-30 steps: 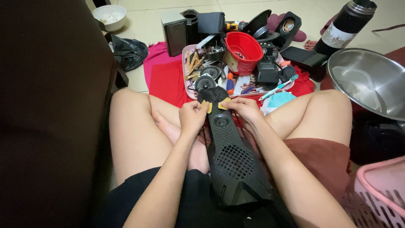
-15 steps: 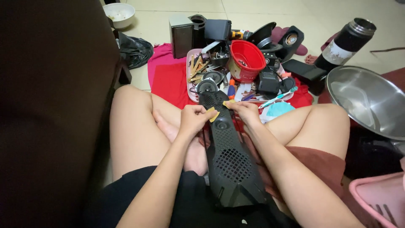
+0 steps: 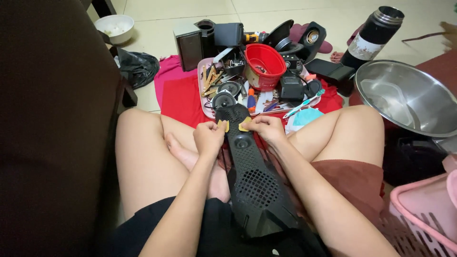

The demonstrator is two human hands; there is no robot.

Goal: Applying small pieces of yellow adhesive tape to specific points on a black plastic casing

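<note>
Left hand (image 3: 208,138) and right hand (image 3: 266,129) each pinch what looks like a small yellow tab (image 3: 223,125) beside the long black perforated plastic panel (image 3: 252,176); the cluttered pink tray (image 3: 203,97) lies just beyond.

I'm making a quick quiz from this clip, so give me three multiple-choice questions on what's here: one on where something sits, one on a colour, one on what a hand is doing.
1. Where does the long black perforated panel lie?
A on the person's lap
B inside the steel bowl
C on the dark chair

2. What colour is the small bucket on the tray?
A blue
B red
C white

3. What is the left hand doing?
A resting flat on the floor
B pinching a small yellowish piece at the panel's edge
C holding the flask

Answers:
1 A, it runs along the lap.
2 B, plainly red.
3 B, fingers closed on it.
</note>
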